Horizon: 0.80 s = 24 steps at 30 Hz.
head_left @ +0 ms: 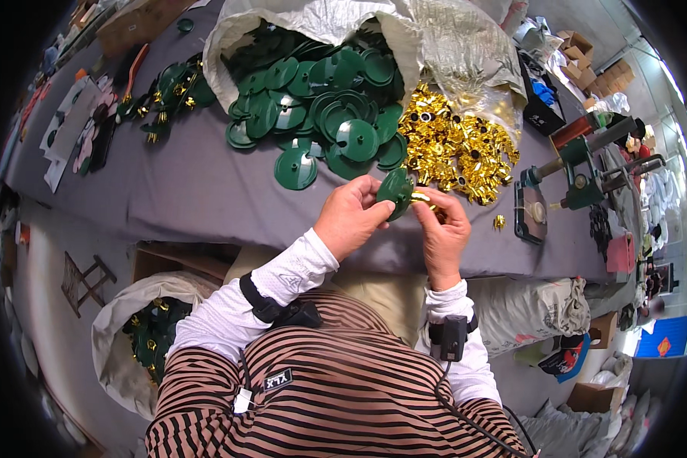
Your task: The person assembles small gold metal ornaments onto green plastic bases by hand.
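Observation:
My left hand point(349, 214) grips a dark green plastic disc point(396, 189) by its edge, just above the grey table point(198, 198). My right hand point(443, 229) pinches a small shiny gold piece point(422, 198) against the disc's right side. Both hands meet near the table's front edge. Behind them a white sack point(320, 19) spills many green discs point(320, 99), and to its right lies a heap of gold pieces point(458, 149).
A green hand press point(584, 172) stands at the table's right. Assembled green-and-gold parts point(164, 95) lie at the back left. A white bag point(118, 320) holding finished green parts sits on the floor at my left. One loose gold piece point(500, 222) lies right of my hands.

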Each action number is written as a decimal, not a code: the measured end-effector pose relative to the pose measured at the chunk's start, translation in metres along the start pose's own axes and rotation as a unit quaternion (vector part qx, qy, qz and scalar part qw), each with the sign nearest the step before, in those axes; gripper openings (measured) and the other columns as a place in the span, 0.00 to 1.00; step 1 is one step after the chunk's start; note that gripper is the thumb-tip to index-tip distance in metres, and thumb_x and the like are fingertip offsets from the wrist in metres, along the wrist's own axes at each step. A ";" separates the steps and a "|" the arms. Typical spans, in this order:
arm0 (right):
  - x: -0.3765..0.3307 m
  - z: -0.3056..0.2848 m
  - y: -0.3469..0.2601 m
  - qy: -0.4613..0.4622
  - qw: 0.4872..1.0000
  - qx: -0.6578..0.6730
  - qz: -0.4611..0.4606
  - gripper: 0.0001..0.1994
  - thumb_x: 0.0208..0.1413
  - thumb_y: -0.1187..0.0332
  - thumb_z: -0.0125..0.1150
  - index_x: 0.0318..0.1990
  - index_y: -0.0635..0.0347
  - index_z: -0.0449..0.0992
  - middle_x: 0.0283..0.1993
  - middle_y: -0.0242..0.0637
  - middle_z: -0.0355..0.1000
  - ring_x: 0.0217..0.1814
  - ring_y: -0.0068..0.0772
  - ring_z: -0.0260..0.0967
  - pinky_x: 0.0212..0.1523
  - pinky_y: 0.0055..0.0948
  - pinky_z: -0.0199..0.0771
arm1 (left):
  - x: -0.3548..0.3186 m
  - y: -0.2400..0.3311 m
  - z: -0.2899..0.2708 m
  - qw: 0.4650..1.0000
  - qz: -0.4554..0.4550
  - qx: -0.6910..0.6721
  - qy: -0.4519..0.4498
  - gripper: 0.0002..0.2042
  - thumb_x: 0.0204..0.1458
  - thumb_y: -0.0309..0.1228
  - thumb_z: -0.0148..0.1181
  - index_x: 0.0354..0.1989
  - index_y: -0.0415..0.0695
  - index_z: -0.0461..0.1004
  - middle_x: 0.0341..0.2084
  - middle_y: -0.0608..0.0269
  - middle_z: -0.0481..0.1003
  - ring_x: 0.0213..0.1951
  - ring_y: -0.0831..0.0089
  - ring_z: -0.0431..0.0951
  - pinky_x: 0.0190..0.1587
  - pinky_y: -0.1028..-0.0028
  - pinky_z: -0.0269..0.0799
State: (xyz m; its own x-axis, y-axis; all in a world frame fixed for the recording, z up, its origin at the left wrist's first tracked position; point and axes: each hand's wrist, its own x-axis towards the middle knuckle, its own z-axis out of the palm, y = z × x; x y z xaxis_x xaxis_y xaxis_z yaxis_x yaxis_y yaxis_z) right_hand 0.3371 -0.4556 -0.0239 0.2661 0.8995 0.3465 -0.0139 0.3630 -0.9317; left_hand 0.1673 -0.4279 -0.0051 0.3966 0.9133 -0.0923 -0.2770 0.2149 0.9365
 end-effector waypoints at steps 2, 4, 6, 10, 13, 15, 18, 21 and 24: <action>-0.007 0.015 -0.005 0.000 1.000 0.009 -0.013 0.09 0.47 0.80 0.66 0.38 0.64 0.76 0.44 0.39 0.75 0.45 0.25 0.71 0.45 0.22 0.71 | -0.003 -0.006 -0.003 1.000 -0.004 -0.016 0.008 0.11 0.53 0.22 0.57 0.44 0.38 0.68 0.36 0.66 0.75 0.35 0.83 0.74 0.34 0.81 0.73; -0.009 0.018 0.001 -0.011 0.996 -0.049 -0.067 0.09 0.47 0.80 0.66 0.37 0.64 0.76 0.45 0.41 0.74 0.45 0.26 0.71 0.44 0.23 0.72 | -0.006 -0.007 -0.003 0.999 -0.006 -0.031 0.015 0.11 0.54 0.22 0.57 0.45 0.38 0.68 0.37 0.66 0.74 0.35 0.83 0.74 0.34 0.81 0.73; -0.012 0.021 -0.001 -0.018 0.996 -0.058 -0.070 0.09 0.47 0.80 0.67 0.36 0.63 0.76 0.45 0.41 0.74 0.44 0.26 0.71 0.43 0.22 0.72 | -0.008 -0.003 -0.005 1.000 -0.003 -0.012 0.018 0.12 0.54 0.23 0.57 0.46 0.38 0.68 0.36 0.67 0.75 0.35 0.83 0.74 0.34 0.81 0.73; -0.011 0.025 -0.002 -0.041 0.980 -0.143 -0.132 0.08 0.47 0.80 0.67 0.35 0.63 0.76 0.44 0.42 0.75 0.41 0.25 0.72 0.40 0.21 0.73 | -0.018 -0.009 -0.007 0.972 0.121 0.190 0.068 0.10 0.51 0.24 0.59 0.41 0.36 0.71 0.30 0.63 0.76 0.30 0.76 0.76 0.32 0.76 0.73; -0.021 0.037 0.004 -0.012 0.995 -0.067 -0.069 0.07 0.48 0.80 0.66 0.35 0.64 0.75 0.43 0.43 0.75 0.41 0.24 0.72 0.42 0.22 0.73 | -0.028 -0.005 -0.015 0.874 0.287 0.387 0.067 0.11 0.47 0.23 0.59 0.40 0.36 0.72 0.29 0.55 0.76 0.29 0.65 0.77 0.32 0.71 0.72; -0.027 0.050 0.006 0.016 1.000 0.019 -0.002 0.07 0.49 0.80 0.65 0.36 0.64 0.75 0.43 0.43 0.75 0.41 0.24 0.72 0.42 0.22 0.73 | -0.027 -0.010 -0.022 0.847 0.338 0.402 0.079 0.13 0.45 0.23 0.59 0.41 0.38 0.72 0.29 0.51 0.75 0.29 0.57 0.76 0.32 0.68 0.72; -0.030 0.067 0.007 0.055 0.979 0.087 0.173 0.07 0.51 0.78 0.63 0.38 0.63 0.75 0.42 0.40 0.76 0.40 0.22 0.72 0.38 0.19 0.73 | -0.029 -0.010 -0.039 0.797 0.399 0.444 0.092 0.13 0.47 0.25 0.60 0.42 0.38 0.72 0.29 0.52 0.76 0.28 0.58 0.76 0.31 0.68 0.72; -0.022 0.069 0.000 0.007 0.961 0.084 0.264 0.08 0.53 0.73 0.63 0.41 0.63 0.75 0.42 0.37 0.76 0.38 0.20 0.72 0.30 0.16 0.69 | -0.025 -0.022 -0.071 0.926 0.188 0.316 0.087 0.12 0.49 0.26 0.59 0.40 0.36 0.70 0.28 0.54 0.76 0.25 0.68 0.78 0.29 0.71 0.72; -0.010 0.046 0.005 0.033 0.948 0.157 0.273 0.13 0.54 0.74 0.59 0.47 0.65 0.72 0.44 0.36 0.74 0.36 0.22 0.72 0.26 0.16 0.67 | -0.012 0.022 -0.113 0.982 0.033 0.089 0.163 0.13 0.50 0.26 0.59 0.42 0.35 0.69 0.27 0.61 0.75 0.26 0.74 0.77 0.28 0.76 0.72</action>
State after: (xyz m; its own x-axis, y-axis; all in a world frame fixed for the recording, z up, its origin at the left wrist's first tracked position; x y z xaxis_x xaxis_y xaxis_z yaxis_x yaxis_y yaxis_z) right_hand 0.2904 -0.4515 -0.0269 0.1951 0.9610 -0.1962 -0.4513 -0.0896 -0.8878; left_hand 0.0575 -0.3948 -0.0217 0.0737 0.9918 -0.1048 -0.1245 0.1134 0.9857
